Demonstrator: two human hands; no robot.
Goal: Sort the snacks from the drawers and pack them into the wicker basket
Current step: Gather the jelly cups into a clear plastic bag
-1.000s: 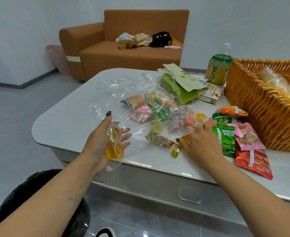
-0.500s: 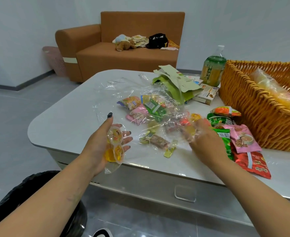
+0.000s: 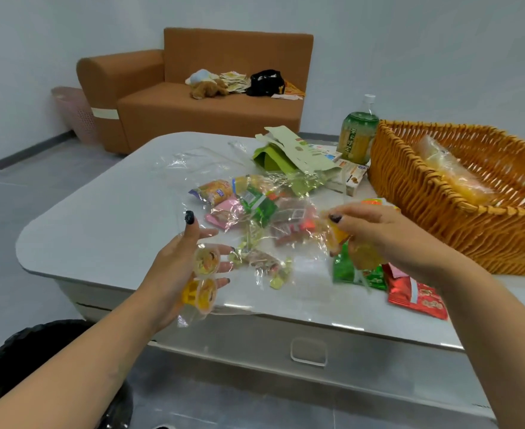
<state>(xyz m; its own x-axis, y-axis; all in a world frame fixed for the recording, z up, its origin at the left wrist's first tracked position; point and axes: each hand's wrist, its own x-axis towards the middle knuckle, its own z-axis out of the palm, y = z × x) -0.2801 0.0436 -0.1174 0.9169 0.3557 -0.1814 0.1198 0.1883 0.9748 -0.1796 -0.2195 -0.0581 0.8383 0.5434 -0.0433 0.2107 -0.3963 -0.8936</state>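
**Over the table's near edge, another jelly cup is coming out of the pile**

Above the white rounded table (image 3: 106,218), the right hand (image 3: 388,236) is now lifting clear of the crinkled clear plastic bag of mixed snacks (image 3: 264,218), where a second ago it was pressing down among the wrappers. Its fingers are pinching a small orange jelly cup (image 3: 337,235), blurred by motion. The left hand (image 3: 177,267) is staying put, fingers loosely curled around two clear round jelly cups (image 3: 204,275) in its palm. The person is probably gathering like with like before packing. The woven orange wicker basket (image 3: 440,205) is sitting at the right, one pale yellow packet (image 3: 450,171) already inside.
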